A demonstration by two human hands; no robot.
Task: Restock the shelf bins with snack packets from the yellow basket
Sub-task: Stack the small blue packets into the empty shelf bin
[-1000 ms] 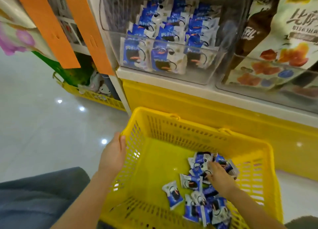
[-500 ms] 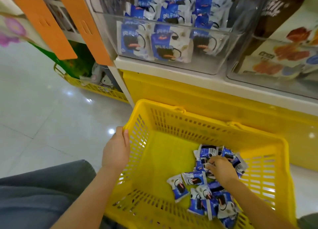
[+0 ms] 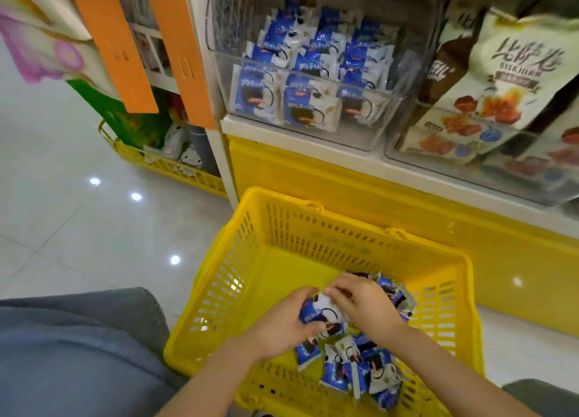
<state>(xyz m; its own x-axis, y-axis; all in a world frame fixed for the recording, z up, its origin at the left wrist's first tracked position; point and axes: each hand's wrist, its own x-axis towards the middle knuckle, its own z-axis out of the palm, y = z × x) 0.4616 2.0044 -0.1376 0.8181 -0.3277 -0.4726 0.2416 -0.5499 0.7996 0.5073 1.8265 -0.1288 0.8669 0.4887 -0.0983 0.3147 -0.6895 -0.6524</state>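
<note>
The yellow basket [image 3: 282, 253] stands on the floor below the shelf, with several blue-and-white snack packets [image 3: 354, 369] heaped in its near right part. Both hands are inside it. My left hand [image 3: 279, 325] grips a blue-and-white packet [image 3: 316, 311], and my right hand [image 3: 360, 303] pinches the same bunch from the right; how many packets they hold is hidden. Above, a clear shelf bin [image 3: 313, 128] holds rows of the same packets.
A second clear bin [image 3: 470, 172] to the right holds large cream snack bags. Orange strips [image 3: 106, 40] hang at upper left. Another yellow basket [image 3: 175, 169] with soft toys sits on the tiled floor at left. My grey trouser leg [image 3: 78, 354] fills the lower left.
My left hand has left the basket's rim and gone into the basket to meet the right hand over the packets. The view has tilted up toward the shelf.
</note>
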